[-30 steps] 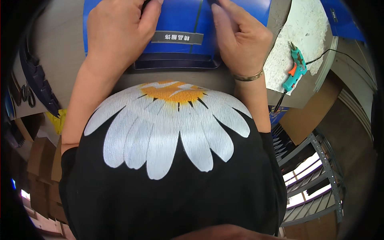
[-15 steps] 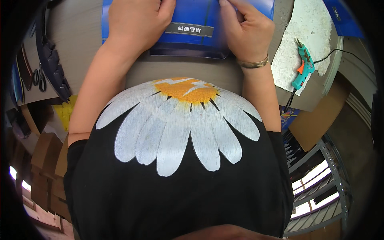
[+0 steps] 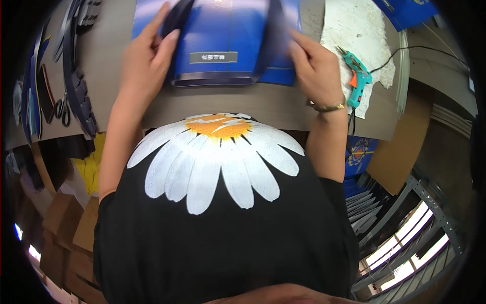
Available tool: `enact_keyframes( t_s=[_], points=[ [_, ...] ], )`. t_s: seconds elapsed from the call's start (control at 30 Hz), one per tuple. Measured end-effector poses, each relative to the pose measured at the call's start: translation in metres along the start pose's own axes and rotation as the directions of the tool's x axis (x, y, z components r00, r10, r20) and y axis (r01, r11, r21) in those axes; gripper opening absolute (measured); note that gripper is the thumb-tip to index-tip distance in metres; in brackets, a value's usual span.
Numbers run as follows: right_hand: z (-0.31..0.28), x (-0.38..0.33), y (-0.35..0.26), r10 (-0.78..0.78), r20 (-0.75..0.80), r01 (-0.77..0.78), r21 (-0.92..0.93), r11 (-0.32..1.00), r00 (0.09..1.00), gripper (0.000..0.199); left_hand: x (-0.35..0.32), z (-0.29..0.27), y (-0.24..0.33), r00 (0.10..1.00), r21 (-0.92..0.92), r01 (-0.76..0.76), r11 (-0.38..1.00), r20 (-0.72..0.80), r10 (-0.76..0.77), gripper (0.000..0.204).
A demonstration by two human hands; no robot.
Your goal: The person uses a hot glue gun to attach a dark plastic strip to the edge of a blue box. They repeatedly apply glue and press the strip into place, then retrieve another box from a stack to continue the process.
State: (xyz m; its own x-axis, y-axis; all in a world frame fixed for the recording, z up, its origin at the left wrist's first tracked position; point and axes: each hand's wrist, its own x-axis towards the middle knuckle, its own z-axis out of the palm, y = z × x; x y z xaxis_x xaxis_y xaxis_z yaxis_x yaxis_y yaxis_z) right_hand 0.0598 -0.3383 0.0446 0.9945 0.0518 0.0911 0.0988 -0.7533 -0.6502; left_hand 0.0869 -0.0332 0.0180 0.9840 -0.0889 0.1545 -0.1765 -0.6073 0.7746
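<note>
**Both hands on the blue folded sheet**

Our left hand point(image 3: 144, 61) lies on the left side of a blue folded sheet point(image 3: 228, 43), with the fingers stretched and close together; the thumb and the forefinger press on a dark flap point(image 3: 177, 20) that stands up at that side. Our right hand point(image 3: 314, 71) is at the right side of the same sheet, fingers bent a little, the fingertips pinching the edge of a second dark flap point(image 3: 276, 30). So both hands are half open and both have hold of the sheet. A gold bracelet point(image 3: 329, 107) goes around the right wrist.

The blue sheet lies flat on the grey tabletop point(image 3: 228, 104), directly in front of our body, near the top of the view. It has a small grey label point(image 3: 213, 57) in its middle and a dark border along its near edge.

To the right of the right hand, a teal glue gun point(image 3: 357, 76) rests on a white stained mat point(image 3: 354, 35), with a black cable running away to the right. At the far left of the tabletop we see scissors point(image 3: 63, 109) and a row of dark strips point(image 3: 78, 96).
</note>
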Motion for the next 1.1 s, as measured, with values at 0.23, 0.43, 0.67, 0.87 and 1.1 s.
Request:
enact_keyframes(
  t_s=[0.23,0.43,0.67,0.87,1.1],
  points=[
    [-0.076,-0.058,0.071,0.337,-0.526,-0.51,-0.225,0.83,0.781,0.04,-0.028,0.007,0.002,0.989,-0.043,-0.021,0.999,-0.148,0.014,0.05],
    [-0.085,-0.059,0.098,0.513,-0.468,-0.629,-0.128,0.767,0.72,0.056,-0.032,0.012,0.005,0.989,-0.021,-0.046,0.999,-0.139,0.042,0.049],
    [-0.073,-0.065,0.094,0.564,-0.505,-0.661,-0.018,0.75,0.653,0.069,-0.03,0.014,-0.005,0.974,0.018,-0.14,0.99,-0.176,0.141,0.052],
    [-0.077,-0.085,0.119,0.703,-0.395,-0.484,0.522,0.702,0.592,0.066,-0.033,0.009,-0.007,0.979,-0.019,-0.096,0.995,-0.181,0.091,0.053],
    [-0.084,-0.092,0.122,0.747,-0.233,-0.442,0.683,0.581,0.622,0.013,-0.03,0.01,-0.01,0.978,0.012,-0.102,0.995,-0.181,0.103,0.054]
  ],
)
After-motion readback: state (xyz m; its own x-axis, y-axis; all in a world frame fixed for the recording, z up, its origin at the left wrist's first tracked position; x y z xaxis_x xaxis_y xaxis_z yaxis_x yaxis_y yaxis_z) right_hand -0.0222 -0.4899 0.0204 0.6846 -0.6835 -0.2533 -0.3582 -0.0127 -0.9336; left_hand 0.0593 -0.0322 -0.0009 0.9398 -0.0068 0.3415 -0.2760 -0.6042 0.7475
